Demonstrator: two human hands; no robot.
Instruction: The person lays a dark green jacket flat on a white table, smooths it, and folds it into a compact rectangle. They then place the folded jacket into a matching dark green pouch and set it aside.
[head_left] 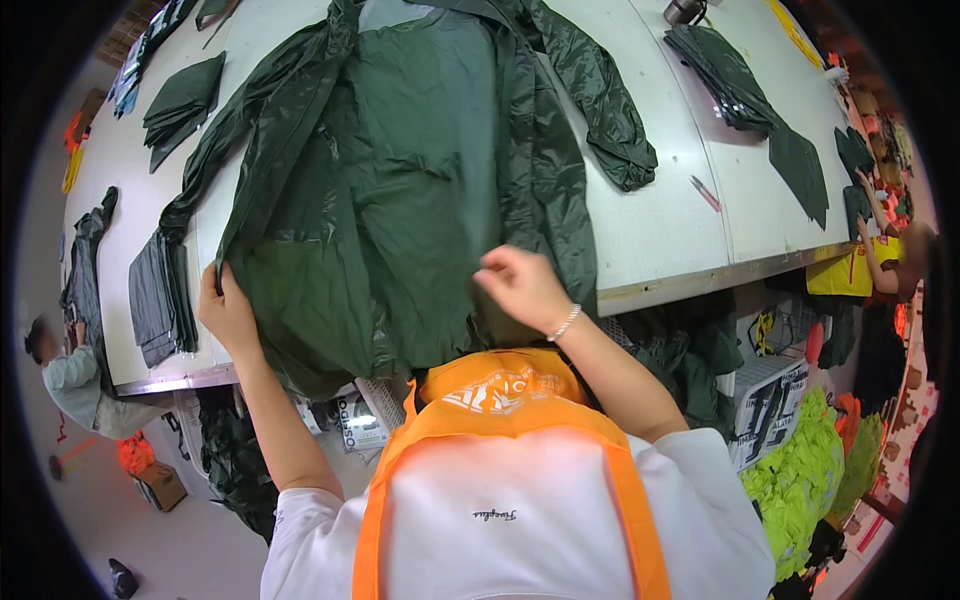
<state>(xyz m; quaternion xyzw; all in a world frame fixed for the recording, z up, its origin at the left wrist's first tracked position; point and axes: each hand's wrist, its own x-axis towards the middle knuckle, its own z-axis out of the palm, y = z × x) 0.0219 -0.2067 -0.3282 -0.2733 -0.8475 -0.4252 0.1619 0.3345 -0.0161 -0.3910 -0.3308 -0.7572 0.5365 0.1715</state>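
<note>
I see long white counter (660, 230) running across room, metal edge along front. Pale grey floor (180, 545) below at left. Cardboard box (160, 483) on floor. Boxes and bright yellow-green fabric heap (800, 470) under counter at right. Even, bright overhead light.
</note>
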